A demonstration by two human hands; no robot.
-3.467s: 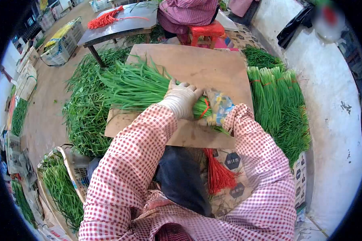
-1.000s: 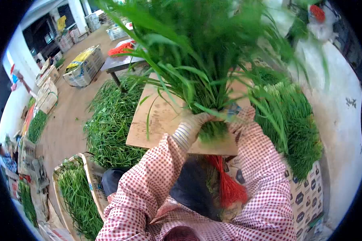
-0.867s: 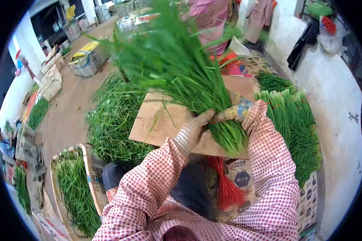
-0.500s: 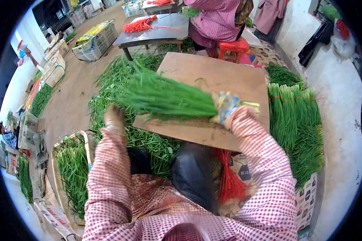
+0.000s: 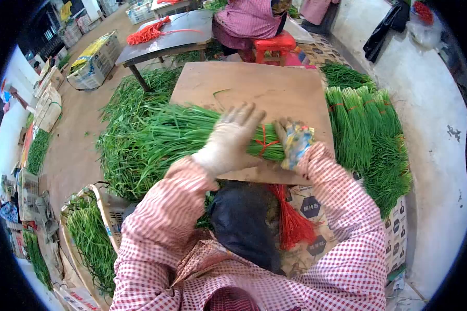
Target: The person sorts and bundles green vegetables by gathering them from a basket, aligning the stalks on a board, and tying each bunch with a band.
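Observation:
A bunch of green chives (image 5: 184, 124) lies across the brown board table (image 5: 244, 80), its leafy end hanging past the left edge. A red tie (image 5: 265, 141) circles the bunch near its stem end. My left hand (image 5: 231, 137), in a pale, stained glove, rests over the bunch with fingers spread. My right hand (image 5: 294, 142), in a glove with a blue and yellow patterned cuff, is closed around the stem end, which it mostly hides.
Tied chive bunches (image 5: 366, 124) are stacked at the right by the wall. Loose greens (image 5: 122, 150) are heaped left of the table. A filled basket (image 5: 106, 220) stands lower left; red ties (image 5: 293, 223) hang below the table. A person (image 5: 249, 23) sits ahead near a metal table (image 5: 184, 31).
The bunch has come down onto the table, with its red tie now showing. My left hand has moved from the left side onto it. My right hand stays at the stem end.

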